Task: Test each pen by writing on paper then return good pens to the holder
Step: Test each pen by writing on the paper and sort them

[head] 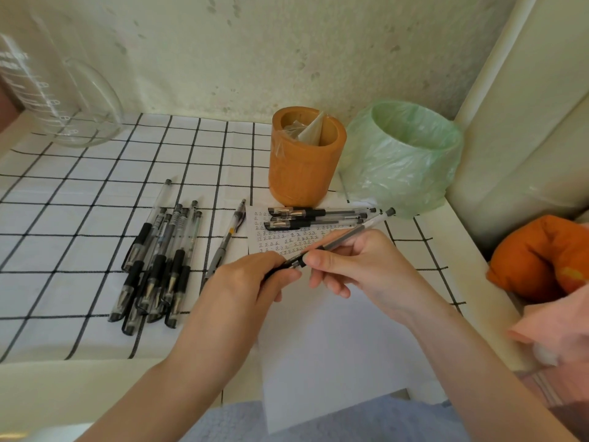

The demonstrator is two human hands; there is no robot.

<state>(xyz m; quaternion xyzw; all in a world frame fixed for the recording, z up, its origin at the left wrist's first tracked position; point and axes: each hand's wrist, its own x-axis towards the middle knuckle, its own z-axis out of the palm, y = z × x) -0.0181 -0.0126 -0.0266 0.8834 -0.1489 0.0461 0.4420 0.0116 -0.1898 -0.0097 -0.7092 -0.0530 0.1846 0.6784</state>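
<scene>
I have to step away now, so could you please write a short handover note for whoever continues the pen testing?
Left hand and right hand both grip one pen over the paper.
A pile of pens lies left on the checked cloth; a single pen lies beside the paper; a few pens lie on the paper's top.
The paper has test marks.
The orange holder holds no pens yet. Left: finish testing, return good pens.

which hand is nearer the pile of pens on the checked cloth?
Left. The left hand sits just right of the pen pile, gripping the held pen's cap end. The right hand holds the barrel farther right, over the paper.
</scene>
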